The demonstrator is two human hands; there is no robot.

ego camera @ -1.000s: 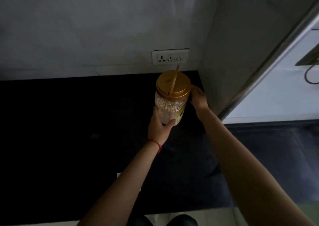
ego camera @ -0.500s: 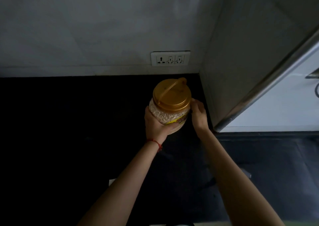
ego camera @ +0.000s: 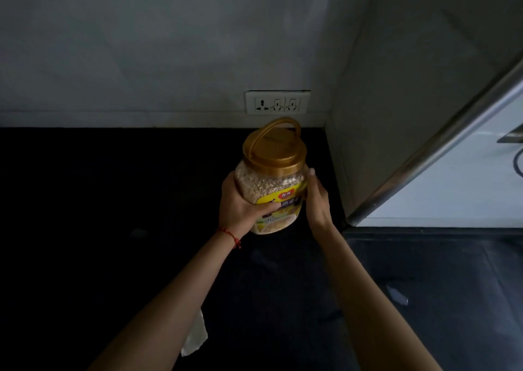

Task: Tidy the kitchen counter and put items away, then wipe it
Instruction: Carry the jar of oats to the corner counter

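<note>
A clear oat jar (ego camera: 270, 185) with a gold lid, a raised gold carry handle and a yellow label is held between both hands over the dark counter (ego camera: 99, 200), near the back right corner. My left hand (ego camera: 240, 205) wraps its left side, thumb across the label. My right hand (ego camera: 318, 200) presses flat against its right side. The jar tilts with its top leaning away from me and its base towards me; whether the base touches the counter I cannot tell.
A white wall socket (ego camera: 278, 102) sits just behind the jar. A grey side panel with a metal edge (ego camera: 424, 155) stands close on the right. A white crumpled cloth (ego camera: 196, 335) lies by my left forearm. A small pale scrap (ego camera: 397, 295) lies at right.
The jar has come nearer to me and tipped so its side and label now show. Its gold handle has swung upright. Both hands stayed on it.
</note>
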